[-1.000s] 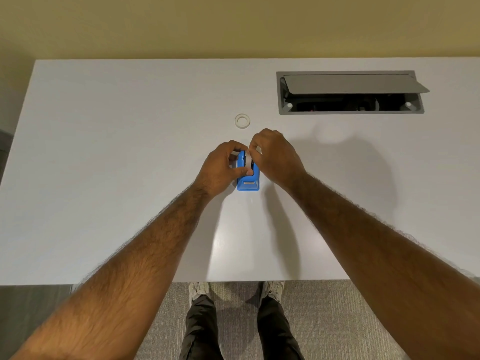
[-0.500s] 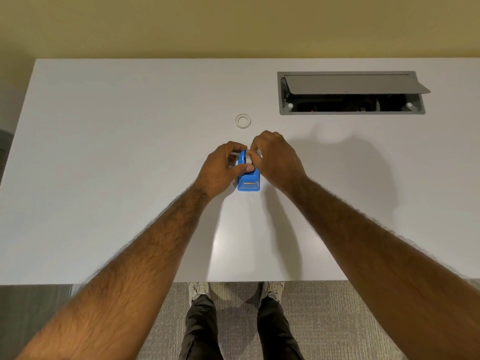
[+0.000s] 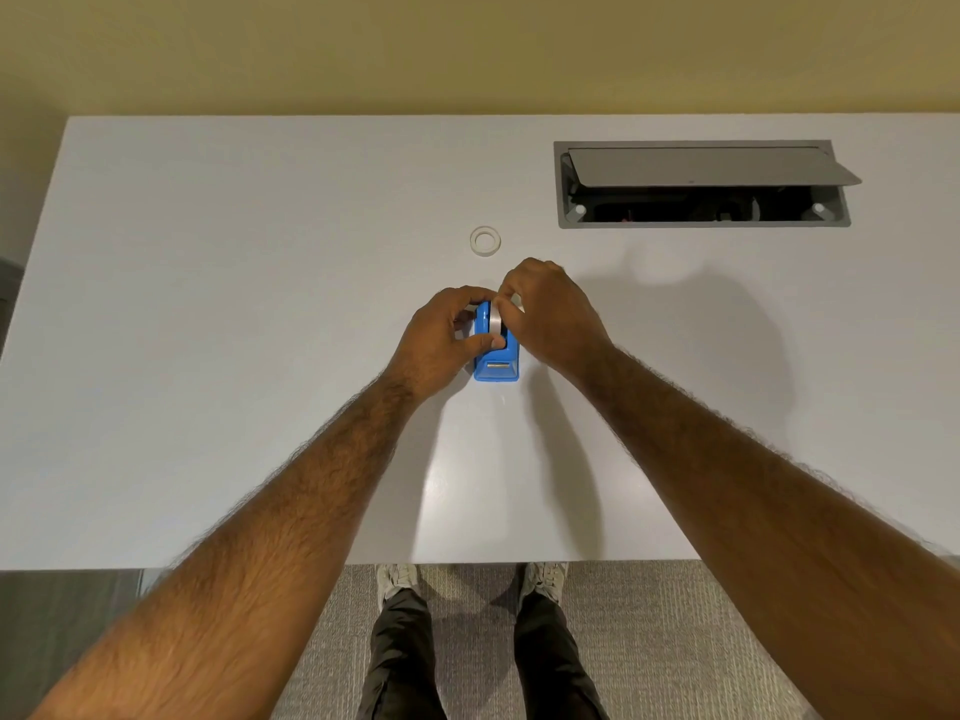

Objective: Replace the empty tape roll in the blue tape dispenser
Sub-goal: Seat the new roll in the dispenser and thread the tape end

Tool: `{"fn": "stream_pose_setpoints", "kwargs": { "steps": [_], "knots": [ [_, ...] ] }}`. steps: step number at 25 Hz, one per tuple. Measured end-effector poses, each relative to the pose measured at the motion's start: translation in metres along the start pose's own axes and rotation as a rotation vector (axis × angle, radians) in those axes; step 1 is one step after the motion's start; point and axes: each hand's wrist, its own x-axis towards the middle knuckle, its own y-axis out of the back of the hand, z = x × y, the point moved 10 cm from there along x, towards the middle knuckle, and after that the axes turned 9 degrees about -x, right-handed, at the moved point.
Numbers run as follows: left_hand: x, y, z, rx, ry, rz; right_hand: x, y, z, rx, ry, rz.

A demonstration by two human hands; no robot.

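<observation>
While the left hand [image 3: 441,337] grips the blue tape dispenser [image 3: 496,356] at frame centre, the right hand [image 3: 553,314] pinches the tape roll [image 3: 496,319]; it should probably seat squarely, pressed evenly.

My single head-worn wide-angle view looks forward and steeply down from standing height onto the tabletop [image 3: 208,304], framing the far wall [image 3: 467,49] and floor [image 3: 649,641] below.

The broad white laminate worktop [image 3: 208,304] looks smooth with a soft sheen. The small blue plastic tape dispenser [image 3: 496,368] is glossy. The grey metal cable hatch [image 3: 701,166] appears matt, and the grey carpet floor [image 3: 675,641] is rough, woven cloth.
</observation>
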Motion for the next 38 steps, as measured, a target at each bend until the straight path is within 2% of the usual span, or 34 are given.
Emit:
{"fn": "stream_pose_setpoints", "kwargs": {
  "steps": [17,30,38],
  "knots": [
    [0.001,0.0,0.008,0.026,-0.006,0.011,-0.001,-0.005,-0.004,-0.038,0.034,-0.04],
    [0.004,0.0,0.007,0.063,-0.024,0.016,-0.001,-0.004,-0.003,0.043,0.003,-0.023],
    [0.004,0.002,0.009,0.038,-0.019,0.009,-0.002,0.005,-0.007,0.053,0.048,0.011]
  ]
}}
